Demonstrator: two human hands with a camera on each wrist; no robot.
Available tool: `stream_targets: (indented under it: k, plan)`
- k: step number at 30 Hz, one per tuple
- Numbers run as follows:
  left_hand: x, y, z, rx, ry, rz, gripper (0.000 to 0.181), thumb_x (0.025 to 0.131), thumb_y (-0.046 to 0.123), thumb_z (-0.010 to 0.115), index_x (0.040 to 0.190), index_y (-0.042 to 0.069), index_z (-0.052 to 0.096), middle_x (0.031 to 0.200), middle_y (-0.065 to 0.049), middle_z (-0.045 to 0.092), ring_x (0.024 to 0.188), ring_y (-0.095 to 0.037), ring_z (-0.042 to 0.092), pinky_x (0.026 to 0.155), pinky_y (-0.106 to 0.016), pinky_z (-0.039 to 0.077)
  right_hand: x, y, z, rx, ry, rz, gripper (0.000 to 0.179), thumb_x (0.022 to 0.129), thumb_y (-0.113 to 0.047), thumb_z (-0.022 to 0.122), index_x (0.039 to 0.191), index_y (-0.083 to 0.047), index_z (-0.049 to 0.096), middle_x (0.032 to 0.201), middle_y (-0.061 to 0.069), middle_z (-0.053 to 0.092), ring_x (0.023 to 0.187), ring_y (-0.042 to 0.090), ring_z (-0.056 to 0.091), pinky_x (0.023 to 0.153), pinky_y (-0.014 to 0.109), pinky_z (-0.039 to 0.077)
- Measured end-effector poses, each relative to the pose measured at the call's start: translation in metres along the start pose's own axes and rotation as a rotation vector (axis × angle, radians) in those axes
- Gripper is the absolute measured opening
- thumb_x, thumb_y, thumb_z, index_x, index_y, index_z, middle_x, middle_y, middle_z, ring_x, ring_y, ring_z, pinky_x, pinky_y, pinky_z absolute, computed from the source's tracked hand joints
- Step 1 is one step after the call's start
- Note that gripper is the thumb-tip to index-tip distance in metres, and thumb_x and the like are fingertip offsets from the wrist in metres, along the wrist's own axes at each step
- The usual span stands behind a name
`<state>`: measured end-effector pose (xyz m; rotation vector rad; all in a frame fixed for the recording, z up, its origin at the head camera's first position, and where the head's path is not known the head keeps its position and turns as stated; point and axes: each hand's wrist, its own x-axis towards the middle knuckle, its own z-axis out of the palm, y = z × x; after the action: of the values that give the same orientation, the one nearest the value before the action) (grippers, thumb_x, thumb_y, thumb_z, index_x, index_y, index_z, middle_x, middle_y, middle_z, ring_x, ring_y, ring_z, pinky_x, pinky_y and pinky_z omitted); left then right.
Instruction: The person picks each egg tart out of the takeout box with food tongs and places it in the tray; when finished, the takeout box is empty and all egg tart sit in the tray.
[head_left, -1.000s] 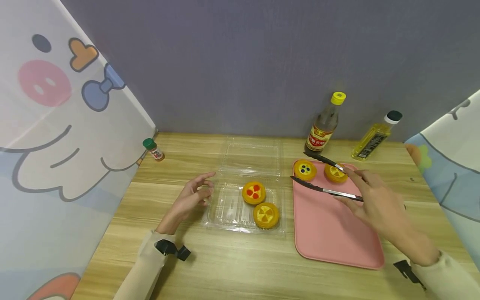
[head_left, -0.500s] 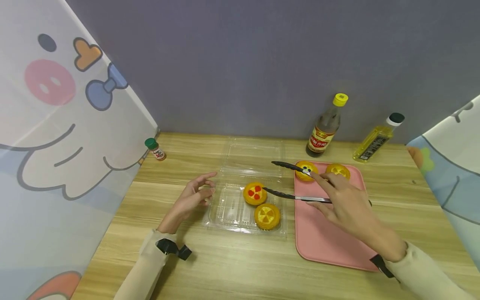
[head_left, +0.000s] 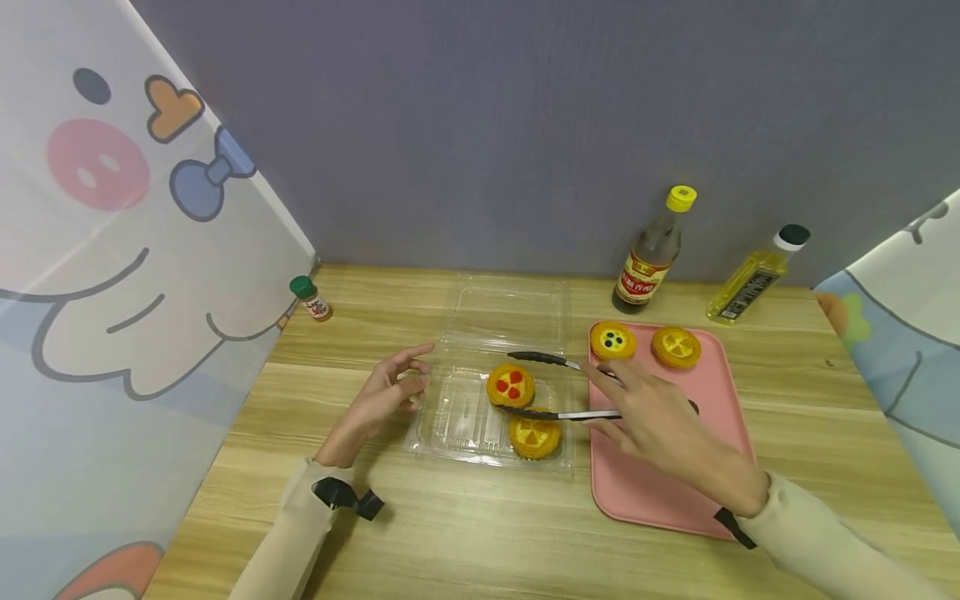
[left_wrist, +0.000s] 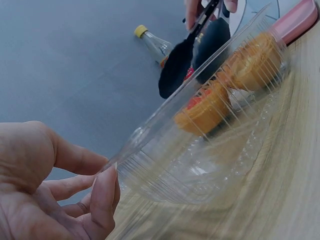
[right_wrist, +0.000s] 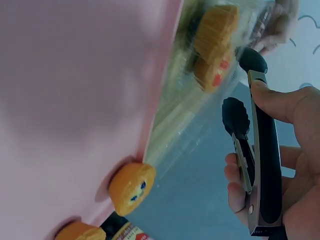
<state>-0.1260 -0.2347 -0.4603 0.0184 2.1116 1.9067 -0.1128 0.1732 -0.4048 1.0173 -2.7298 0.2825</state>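
Observation:
My right hand [head_left: 660,414] grips black-and-silver tongs [right_wrist: 267,165]. The tongs' arms are spread, their black tips over the clear plastic container [head_left: 453,450]. Inside it sit a red-dotted egg tart [head_left: 510,383] and a tart with a yellow wedge pattern [head_left: 534,443]. The tips hang above the tarts, one partly covering the edge between them; the right wrist view shows nothing between them. At the container's left side, my left hand [head_left: 384,392] pinches the rim between thumb and finger, as the left wrist view shows [left_wrist: 65,185].
A pink tray [head_left: 637,492] holds a blue-dotted tart [head_left: 612,341] and another wedge-patterned tart [head_left: 677,347]. Behind it stand a dark sauce bottle [head_left: 643,271] and an oil bottle [head_left: 753,283]. A green-capped jar [head_left: 311,298] is at the far left. The container's lid [head_left: 506,312] lies back.
My right hand has carried the spread tongs leftward from the far end of the pink tray to above the tarts in the container. My left hand stays at the rim.

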Motion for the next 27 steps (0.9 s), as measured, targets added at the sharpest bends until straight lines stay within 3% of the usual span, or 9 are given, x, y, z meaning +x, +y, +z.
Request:
stream_targets:
  k: [4, 9, 15, 20, 27]
  plan:
    - [0.0, -0.001, 0.0, -0.002, 0.001, 0.002, 0.06, 0.102, 0.001, 0.057, 0.159, 0.006, 0.039, 0.122, -0.015, 0.05, 0.073, -0.008, 0.055, 0.056, -0.017, 0.051, 0.002, -0.002, 0.008, -0.008, -0.005, -0.014, 0.081, 0.077, -0.037, 0.093, 0.146, -0.009, 0.06, 0.123, 0.012, 0.064, 0.095, 0.025, 0.068, 0.054, 0.032, 0.055]
    - [-0.001, 0.0, 0.0, -0.005, 0.0, 0.001, 0.06, 0.102, 0.001, 0.056, 0.159, 0.006, 0.04, 0.122, -0.015, 0.05, 0.073, -0.008, 0.055, 0.056, -0.017, 0.05, 0.005, -0.003, 0.014, 0.005, -0.008, -0.011, 0.08, 0.079, -0.039, 0.091, 0.146, -0.008, 0.06, 0.123, 0.01, 0.065, 0.1, 0.025, 0.067, 0.059, 0.036, 0.058]
    - [0.0, 0.0, 0.0, -0.001, 0.004, 0.001, 0.059, 0.102, 0.002, 0.057, 0.158, 0.008, 0.041, 0.122, -0.014, 0.051, 0.074, -0.008, 0.056, 0.056, -0.017, 0.051, 0.01, -0.006, 0.016, 0.014, -0.013, -0.015, 0.076, 0.079, -0.031, 0.092, 0.144, -0.006, 0.06, 0.128, 0.016, 0.065, 0.104, 0.03, 0.069, 0.066, 0.041, 0.062]
    - [0.0, 0.0, -0.001, 0.004, 0.003, 0.002, 0.059, 0.102, 0.003, 0.057, 0.158, 0.009, 0.042, 0.123, -0.015, 0.051, 0.074, -0.009, 0.057, 0.057, -0.017, 0.051, 0.015, -0.008, 0.018, 0.017, 0.0, -0.039, 0.071, 0.08, -0.029, 0.09, 0.142, -0.007, 0.062, 0.125, 0.015, 0.066, 0.097, 0.028, 0.069, 0.065, 0.04, 0.062]
    - [0.001, -0.001, 0.0, -0.005, 0.006, -0.004, 0.059, 0.102, 0.002, 0.058, 0.158, 0.01, 0.042, 0.123, -0.014, 0.051, 0.073, -0.009, 0.056, 0.057, -0.017, 0.051, 0.02, -0.016, 0.023, 0.05, 0.004, -0.073, 0.07, 0.085, -0.039, 0.087, 0.143, -0.009, 0.062, 0.124, 0.01, 0.066, 0.097, 0.024, 0.07, 0.061, 0.037, 0.06]
